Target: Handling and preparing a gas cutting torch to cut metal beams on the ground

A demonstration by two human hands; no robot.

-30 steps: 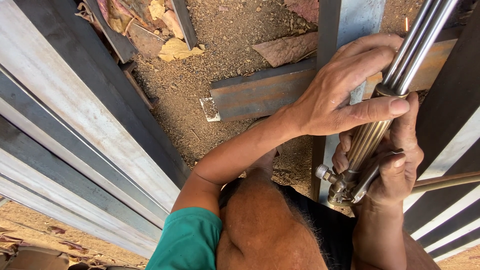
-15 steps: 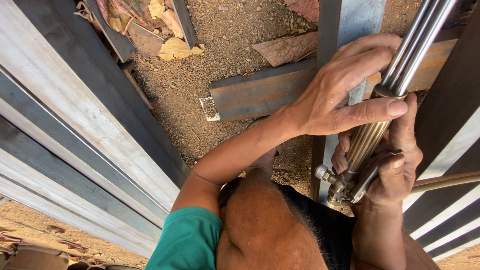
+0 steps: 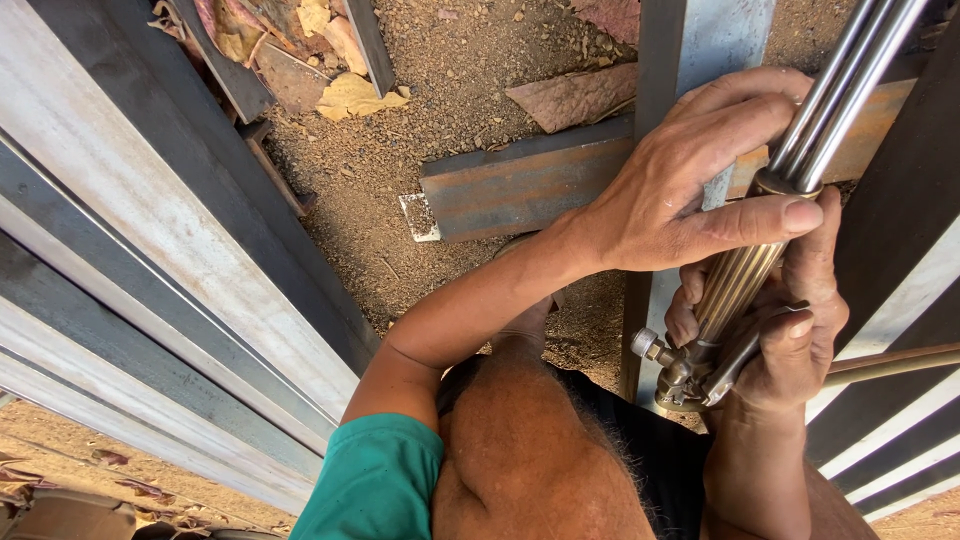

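Both hands (image 3: 690, 190) hide torch (image 3: 740, 280) handle.

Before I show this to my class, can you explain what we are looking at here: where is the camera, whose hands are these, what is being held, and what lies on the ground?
The picture comes from a camera worn on a person's head, looking straight down, so you see the person's own arms and teal sleeve. There is no machine, just two bare hands. The left hand wraps around the upper part of a metal torch, a ribbed brass handle with shiny steel tubes running up from it. The right hand grips the lower end by the valves. Below lies sandy ground with dry leaves, a rusty flat steel bar and an upright grey steel post. Long grey metal sections run slantwise on the left.
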